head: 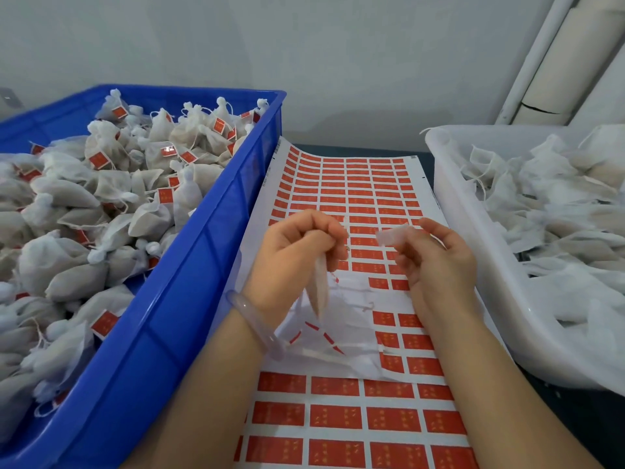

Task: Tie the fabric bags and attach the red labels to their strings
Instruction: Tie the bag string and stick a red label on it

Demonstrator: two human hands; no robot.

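A white fabric bag [319, 286] hangs from my left hand [297, 245], whose curled fingers grip its top above the label sheet [355, 184]. My right hand [436, 258] pinches a small blurred white piece [392, 236], beside the bag's neck; I cannot tell whether it is fabric or backing. The sheet carries rows of red labels [334, 385] on white backing, with a bare peeled patch [351, 319] under my hands. Thin string [365, 304] lies loose on that patch.
A blue crate [189, 299] on the left holds several tied bags with red labels [101, 184]. A translucent white tub [480, 272] on the right holds several untied fabric bags [554, 211]. A grey wall and a white pipe [554, 59] stand behind.
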